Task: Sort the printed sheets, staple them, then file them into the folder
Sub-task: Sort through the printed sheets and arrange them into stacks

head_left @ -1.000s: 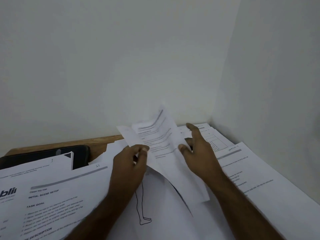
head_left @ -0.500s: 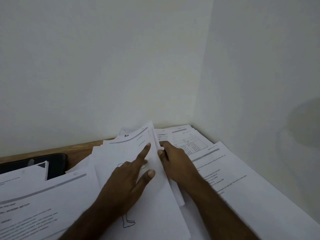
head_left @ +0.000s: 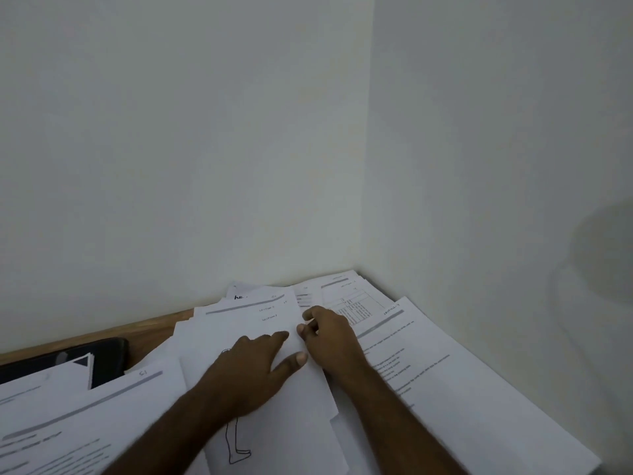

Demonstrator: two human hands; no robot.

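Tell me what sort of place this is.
Probably a desk pushed into the corner of a plain room, perhaps a study or office. Printed sheets cover a wooden desktop, two bare white walls meet behind it, and a black folder-like item lies at the left.

A plain desk corner, the sort found in an office or a home study; which of the two cannot be told. A wooden desk [head_left: 147,332] is pushed into the corner of two bare white walls [head_left: 191,138]. Printed sheets [head_left: 442,382] with headings, text blocks and a table cover nearly all of it, overlapping loosely. A black flat thing [head_left: 102,358] lies at the left, partly under paper.
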